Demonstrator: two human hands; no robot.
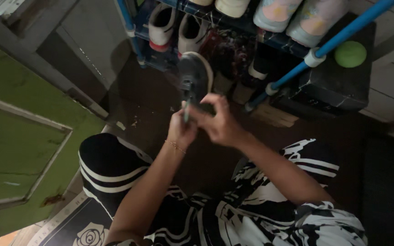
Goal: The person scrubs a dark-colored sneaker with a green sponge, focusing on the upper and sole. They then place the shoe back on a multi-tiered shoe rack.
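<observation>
Both forearms reach forward and converge, bare to above the elbow. The left hand [181,130] is closed in a fist-like grip, a thin chain at its wrist. Just beside it, touching, the right hand [220,123] curls its fingers [215,101] forward over the top.

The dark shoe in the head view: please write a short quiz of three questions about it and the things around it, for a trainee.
1. True or false: both hands are on the dark shoe.
2. What colour is the round ball on the black box?
A) red B) green C) white
3. What does the left hand wear at the wrist?

Key:
1. True: the right hand is on it too.
2. B.
3. A thin gold bracelet.
</observation>
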